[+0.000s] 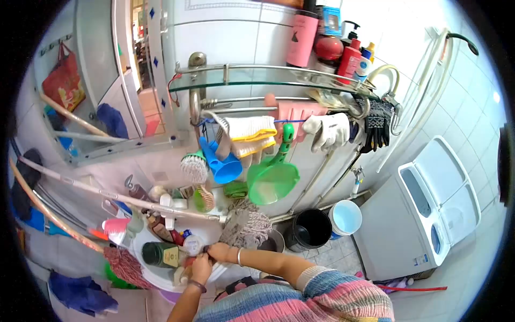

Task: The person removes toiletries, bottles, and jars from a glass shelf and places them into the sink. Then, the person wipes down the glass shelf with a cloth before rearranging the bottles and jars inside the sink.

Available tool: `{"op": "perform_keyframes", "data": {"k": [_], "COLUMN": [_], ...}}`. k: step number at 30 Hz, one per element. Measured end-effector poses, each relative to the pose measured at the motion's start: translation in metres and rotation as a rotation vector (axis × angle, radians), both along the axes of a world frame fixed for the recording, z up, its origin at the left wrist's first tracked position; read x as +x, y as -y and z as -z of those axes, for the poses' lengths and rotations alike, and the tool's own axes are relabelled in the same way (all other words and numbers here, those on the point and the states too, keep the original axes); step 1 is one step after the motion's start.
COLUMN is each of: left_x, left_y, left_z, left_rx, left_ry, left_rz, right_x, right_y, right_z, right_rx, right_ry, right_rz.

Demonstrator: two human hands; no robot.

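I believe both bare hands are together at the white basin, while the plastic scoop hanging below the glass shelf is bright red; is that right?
Not quite: the head view shows the plastic scoop is bright green. The left hand and right hand are at the white basin.

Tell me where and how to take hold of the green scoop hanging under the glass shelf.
Take the green scoop by its handle, coming from the front. It hangs handle up, wide bowl below, so the narrow handle is likely easiest to close around; the wall is behind.

Left hand [200, 268], right hand [220, 251] close together, fingers [203, 258] curled.
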State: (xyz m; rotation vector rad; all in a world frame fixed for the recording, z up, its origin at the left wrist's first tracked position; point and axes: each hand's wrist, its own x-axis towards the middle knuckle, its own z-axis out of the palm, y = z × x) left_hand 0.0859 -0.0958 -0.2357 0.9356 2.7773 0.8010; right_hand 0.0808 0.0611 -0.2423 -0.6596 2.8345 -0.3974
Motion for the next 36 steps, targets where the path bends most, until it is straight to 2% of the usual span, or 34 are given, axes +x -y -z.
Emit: {"op": "perform_keyframes", "data": {"k": [2, 4, 5, 6, 8, 10, 12, 13, 14, 15, 16, 20, 23, 24, 26, 27, 30, 34, 36], "left_x": [-0.004, 0.0, 0.002, 0.002, -0.001, -0.009, -0.015, -0.019, -0.023, -0.025, -0.027, -0.041, -0.072, -0.081, -0.088, -0.089, -0.095, -0.106, -0.11], "left_y": [0.003, 0.003, 0.001, -0.002, -0.013, -0.032, -0.054, -0.067, -0.08, -0.094, -0.11, -0.19, -0.256, -0.275, -0.306, -0.318, -0.341, -0.358, -0.364], "left_z": [0.003, -0.04, -0.064, -0.089, -0.153, -0.233, -0.305, -0.34, -0.373, -0.407, -0.436, -0.517, -0.549, -0.556, -0.572, -0.577, -0.584, -0.585, -0.585], "left_rx": [-0.019, -0.044, 0.017, 0.081, 0.242, 0.368, 0.491, 0.54, 0.589, 0.613, 0.636, 0.744, 0.631, 0.561, 0.443, 0.387, 0.39, 0.373, 0.36], "left_ry": [0.032, 0.038, -0.053, -0.144, -0.335, -0.56, -0.701, -0.802, -0.905, -0.911, -0.92, -0.803, -0.821, -0.87, -0.704, -0.619, -0.553, -0.486, -0.451], "left_rz": [0.026, 0.074, 0.118, 0.162, 0.268, 0.344, 0.36, 0.384, 0.405, 0.426, 0.444, 0.486, 0.389, 0.337, 0.233, 0.181, 0.169, 0.099, 0.067], "right_x": [0.007, 0.016, 0.021, 0.026, 0.043, 0.05, 0.062, 0.071, 0.07, 0.071, 0.066, 0.037, 0.022, 0.018, 0.009, 0.002, -0.009, -0.013, -0.009], "right_y": [-0.004, -0.017, -0.024, -0.033, -0.063, -0.099, -0.145, -0.159, -0.177, -0.199, -0.216, -0.265, -0.277, -0.281, -0.29, -0.296, -0.306, -0.314, -0.314], "right_z": [-0.012, -0.052, -0.078, -0.11, -0.217, -0.306, -0.393, -0.426, -0.457, -0.488, -0.508, -0.557, -0.58, -0.585, -0.591, -0.59, -0.588, -0.588, -0.591], "right_rx": [-0.007, -0.209, -0.308, -0.404, -0.464, -0.571, -0.43, -0.433, -0.477, -0.189, -0.15, 0.331, 0.456, 0.456, 0.457, 0.484, 0.534, 0.565, 0.486], "right_ry": [-0.038, -0.106, -0.132, -0.16, -0.3, -0.781, -1.206, -1.299, -1.404, -1.581, -1.617, -1.596, -1.393, -1.355, -1.281, -1.337, -1.386, -1.308, -1.277], "right_rz": [-0.031, 0.005, 0.052, 0.096, 0.16, 0.123, 0.127, 0.325, 0.359, 0.398, 0.459, 0.717, 0.905, 0.92, 0.951, 0.937, 0.89, 0.849, 0.81]}}
